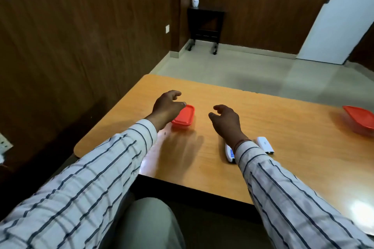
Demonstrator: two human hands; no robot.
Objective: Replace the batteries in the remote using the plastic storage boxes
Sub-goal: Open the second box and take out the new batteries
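A small clear plastic box with a red lid [185, 116] sits on the wooden table [283, 119], left of centre. My left hand [167, 106] hovers over its left side, fingers curled and apart, holding nothing. My right hand [226, 120] floats to the right of that box, fingers spread, also holding nothing. Under my right wrist lies a white remote [229, 152], partly hidden by the sleeve. A second white piece [265, 144], perhaps the remote's cover, lies just to its right. A larger red-lidded box [360, 120] stands at the table's far right edge.
A dark wood-panelled wall runs close along the table's left side. Beyond the table's far edge is pale tiled floor, a small black stand [205, 26] in the corner and a white door [340, 16]. My knee [147, 224] is below the near edge.
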